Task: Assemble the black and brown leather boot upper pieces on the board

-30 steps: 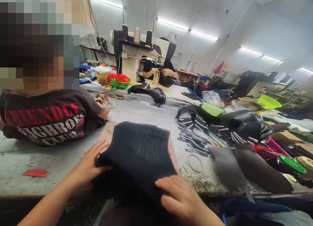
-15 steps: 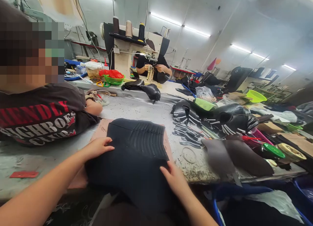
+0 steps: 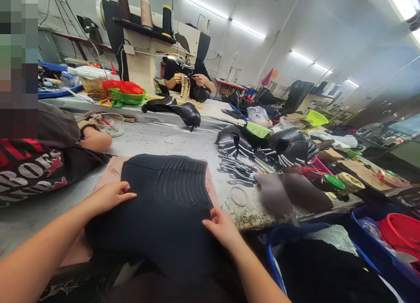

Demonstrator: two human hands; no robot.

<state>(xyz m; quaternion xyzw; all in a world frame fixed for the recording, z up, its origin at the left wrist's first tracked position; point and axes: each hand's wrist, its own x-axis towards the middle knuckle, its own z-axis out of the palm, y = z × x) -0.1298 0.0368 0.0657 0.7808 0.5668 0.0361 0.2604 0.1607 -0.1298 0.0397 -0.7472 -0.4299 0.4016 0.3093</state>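
A black panel [image 3: 151, 224] of soft sheet material, with rows of curved ridges near its upper right, lies over a pinkish board [image 3: 210, 187] and hangs past the table's front edge. My left hand [image 3: 110, 198] grips its left side, thumb on top and fingertips curled at the edge. At the right edge, my right hand [image 3: 223, 226] pinches the panel between thumb and bent fingers. Beside it on the table lie a clear ring [image 3: 239, 196], several thin black strips [image 3: 234, 167] with white edging, and dark brown flat pieces [image 3: 305, 191].
A seated person's sleeve [image 3: 59, 119] is close on my left. Across the table, another person's hands [image 3: 190, 79] work at a sewing machine [image 3: 147, 53]. Stacked black leather pieces [image 3: 173, 108] lie ahead. Blue bins [image 3: 271, 255] stand at front right.
My view has turned to the right, so the scene sits further left. Both hands keep their hold on the black panel; the right hand's fingers look more curled at its edge.
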